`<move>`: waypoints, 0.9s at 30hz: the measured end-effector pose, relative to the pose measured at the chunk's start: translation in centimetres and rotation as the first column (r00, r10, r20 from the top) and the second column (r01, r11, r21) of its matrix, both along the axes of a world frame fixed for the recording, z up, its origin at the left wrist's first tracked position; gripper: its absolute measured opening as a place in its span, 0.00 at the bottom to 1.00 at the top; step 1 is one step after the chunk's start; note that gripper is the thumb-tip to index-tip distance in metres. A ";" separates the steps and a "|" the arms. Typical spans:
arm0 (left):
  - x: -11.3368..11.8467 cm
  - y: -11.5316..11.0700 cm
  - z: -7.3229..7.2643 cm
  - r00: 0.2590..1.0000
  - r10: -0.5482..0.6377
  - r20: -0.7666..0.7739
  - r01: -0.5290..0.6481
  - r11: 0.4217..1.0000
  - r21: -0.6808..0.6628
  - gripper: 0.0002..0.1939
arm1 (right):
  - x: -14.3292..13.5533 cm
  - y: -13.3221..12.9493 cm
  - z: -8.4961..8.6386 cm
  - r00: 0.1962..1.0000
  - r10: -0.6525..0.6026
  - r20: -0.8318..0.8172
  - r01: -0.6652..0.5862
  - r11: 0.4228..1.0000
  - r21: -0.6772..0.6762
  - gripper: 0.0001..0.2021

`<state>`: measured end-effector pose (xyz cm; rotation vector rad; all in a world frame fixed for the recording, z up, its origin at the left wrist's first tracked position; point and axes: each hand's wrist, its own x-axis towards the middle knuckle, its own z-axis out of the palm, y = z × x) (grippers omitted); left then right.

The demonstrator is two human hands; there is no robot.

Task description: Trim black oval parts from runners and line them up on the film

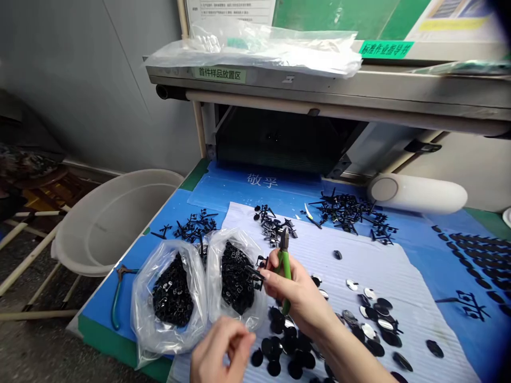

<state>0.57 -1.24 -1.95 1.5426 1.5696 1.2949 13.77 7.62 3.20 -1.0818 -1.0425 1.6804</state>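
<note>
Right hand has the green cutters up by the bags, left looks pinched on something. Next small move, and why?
Probably bring the left hand up to the green cutters in the right hand. The cutter tips point up and away from the left fingers, which pinch together low near the table edge, apart from them. What they hold, if anything, is too small to tell.

The single head-worn view looks forward and steeply down from close above the blue-matted desk, facing a grey metal shelf at the back, with both hands low in the picture's near edge.
</note>
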 end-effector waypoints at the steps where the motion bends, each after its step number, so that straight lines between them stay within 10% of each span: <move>1: 0.2 0.7 0.8 0.984 0.051 0.170 -0.034 0.994 -0.105 0.03 | -0.3 -0.5 0.0 0.996 -0.026 -0.089 0.020 0.997 -0.072 0.14; 7: 0.5 3.9 5.2 0.756 0.181 0.628 0.027 0.951 -0.307 0.14 | -1.3 -2.8 0.4 0.980 -0.100 -0.170 0.074 0.985 -0.154 0.15; 14: -1.4 4.4 6.8 0.811 -0.028 0.584 0.264 0.909 -0.323 0.10 | -0.6 -2.4 1.5 0.999 -0.026 -0.019 0.024 0.996 -0.085 0.15; 18: -1.4 4.3 7.4 0.781 0.122 0.613 0.172 0.902 -0.397 0.10 | 0.2 -2.6 1.2 0.995 0.047 0.088 -0.052 0.997 0.065 0.09; 23: -1.8 4.3 8.0 0.648 0.224 0.727 0.194 0.875 -0.443 0.13 | 1.3 -4.5 -0.6 0.777 0.105 0.620 -0.329 0.908 0.259 0.14; 27: -1.9 4.2 7.6 0.561 0.260 0.786 0.289 0.828 -0.480 0.12 | 1.0 -5.4 -1.2 0.675 0.093 0.732 -0.441 0.846 0.299 0.18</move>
